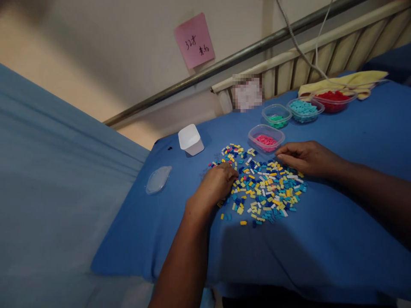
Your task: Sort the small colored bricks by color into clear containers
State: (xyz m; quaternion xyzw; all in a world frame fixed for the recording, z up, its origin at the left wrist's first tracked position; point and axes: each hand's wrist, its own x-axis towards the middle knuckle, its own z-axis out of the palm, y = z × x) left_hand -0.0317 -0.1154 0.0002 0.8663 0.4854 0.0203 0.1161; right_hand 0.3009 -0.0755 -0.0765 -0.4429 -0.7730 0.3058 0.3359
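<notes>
A spread pile of small building bricks (266,188) in yellow, blue, white and a few pink lies on the blue cloth. My left hand (220,179) rests at the pile's left side, fingers curled down among the bricks; whatever they pinch is hidden. Just right of the pile's far edge is my right hand (300,157), thumb and fingertips pressed together; I cannot make out anything between them. Its fingertips are close to a clear tub of pink bricks (266,140). Behind that tub stand clear tubs of green bricks (278,121), light blue bricks (304,109) and red bricks (334,101).
A white plastic container (190,139) stands left of the tubs. A clear lid (159,179) lies near the left edge of the blue cloth (135,239). A yellow cloth (346,81) lies behind the red tub. A metal rail (205,75) and hanging cords (297,45) are along the wall.
</notes>
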